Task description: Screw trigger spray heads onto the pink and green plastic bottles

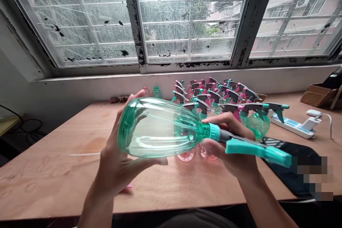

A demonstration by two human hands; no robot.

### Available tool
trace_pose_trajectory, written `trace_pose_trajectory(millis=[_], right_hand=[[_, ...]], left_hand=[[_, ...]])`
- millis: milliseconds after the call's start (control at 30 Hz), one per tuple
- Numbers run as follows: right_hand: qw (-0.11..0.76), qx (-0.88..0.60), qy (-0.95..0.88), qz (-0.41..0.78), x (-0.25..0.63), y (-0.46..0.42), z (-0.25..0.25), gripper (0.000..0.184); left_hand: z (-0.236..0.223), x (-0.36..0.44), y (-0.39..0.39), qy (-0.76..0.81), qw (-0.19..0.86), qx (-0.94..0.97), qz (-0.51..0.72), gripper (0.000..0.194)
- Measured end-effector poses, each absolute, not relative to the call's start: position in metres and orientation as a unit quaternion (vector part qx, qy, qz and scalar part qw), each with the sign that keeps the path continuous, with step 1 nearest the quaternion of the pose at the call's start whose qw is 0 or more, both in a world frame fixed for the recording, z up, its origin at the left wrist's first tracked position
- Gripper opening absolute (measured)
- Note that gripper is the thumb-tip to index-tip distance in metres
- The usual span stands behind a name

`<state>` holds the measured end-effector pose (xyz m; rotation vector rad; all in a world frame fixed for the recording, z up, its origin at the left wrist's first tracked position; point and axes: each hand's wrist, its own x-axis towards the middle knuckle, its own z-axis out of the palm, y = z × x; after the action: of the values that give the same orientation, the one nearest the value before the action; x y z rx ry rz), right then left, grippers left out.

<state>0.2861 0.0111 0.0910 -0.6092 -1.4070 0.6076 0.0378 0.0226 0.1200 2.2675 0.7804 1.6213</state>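
A clear green spray bottle [160, 128] lies sideways in the air above the table, its base to the left and its teal and grey trigger head [256, 149] to the right. My left hand [114, 160] is wrapped round the base end, thumb below. At the neck, my right hand [232, 146] grips the bottle by its teal collar [214, 132] with thumb and fingers. A thin tube shows through the bottle wall. Behind it, partly hidden, stand pink bottles [186, 155] on the table.
Several spray bottles with pink, teal and grey heads [208, 92] crowd the back of the wooden table [53, 171]. A headless green bottle [156, 92] stands near the wall. On the right are a power strip [294, 126], a black pad [291, 164] and a cardboard box [317, 94]. A white tube [85, 154] lies left.
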Motion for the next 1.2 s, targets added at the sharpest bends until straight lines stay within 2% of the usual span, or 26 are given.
trace_pose_trajectory(millis=[67, 167, 200, 233, 267, 333, 367, 400, 533, 733, 900, 1067, 1200], right_hand=[[0.678, -0.248, -0.614, 0.32, 0.286, 0.013, 0.091, 0.026], [0.673, -0.235, -0.601, 0.361, 0.288, 0.016, 0.09, 0.022], [0.671, -0.235, -0.6, 0.368, 0.289, 0.016, 0.089, 0.023], [0.671, -0.235, -0.598, 0.371, 0.29, 0.016, 0.088, 0.023], [0.67, -0.237, -0.598, 0.37, 0.291, 0.017, 0.088, 0.024], [0.67, -0.246, -0.602, 0.358, 0.293, 0.017, 0.087, 0.027], [0.669, -0.252, -0.606, 0.35, 0.294, 0.017, 0.086, 0.028], [0.668, -0.258, -0.608, 0.342, 0.294, 0.017, 0.087, 0.03], [0.675, -0.244, -0.591, 0.368, 0.292, 0.016, 0.089, 0.031], [0.684, -0.222, -0.548, 0.428, 0.29, 0.017, 0.09, 0.031], [0.676, -0.215, -0.569, 0.416, 0.294, 0.017, 0.091, 0.032], [0.672, -0.233, -0.599, 0.368, 0.3, 0.015, 0.093, 0.034], [0.667, -0.262, -0.616, 0.328, 0.302, 0.015, 0.094, 0.038]], left_hand=[[0.117, 0.038, 0.027, 0.217, 0.146, 0.78, 0.568, 0.101], [0.11, 0.035, 0.033, 0.172, 0.195, 0.787, 0.559, 0.067], [0.107, 0.034, 0.034, 0.174, 0.197, 0.787, 0.559, 0.062], [0.106, 0.034, 0.034, 0.185, 0.187, 0.787, 0.558, 0.066], [0.105, 0.034, 0.034, 0.2, 0.172, 0.788, 0.556, 0.077], [0.106, 0.035, 0.031, 0.223, 0.146, 0.794, 0.547, 0.115], [0.107, 0.036, 0.029, 0.231, 0.143, 0.794, 0.543, 0.128], [0.108, 0.037, 0.027, 0.236, 0.144, 0.795, 0.541, 0.133], [0.11, 0.036, 0.026, 0.259, 0.128, 0.811, 0.509, 0.115], [0.098, 0.028, 0.033, 0.266, 0.129, 0.828, 0.476, 0.102], [0.102, 0.033, 0.03, 0.313, 0.138, 0.827, 0.447, 0.127], [0.11, 0.036, 0.03, 0.264, 0.138, 0.84, 0.454, 0.099], [0.109, 0.034, 0.031, 0.255, 0.133, 0.839, 0.463, 0.105]])
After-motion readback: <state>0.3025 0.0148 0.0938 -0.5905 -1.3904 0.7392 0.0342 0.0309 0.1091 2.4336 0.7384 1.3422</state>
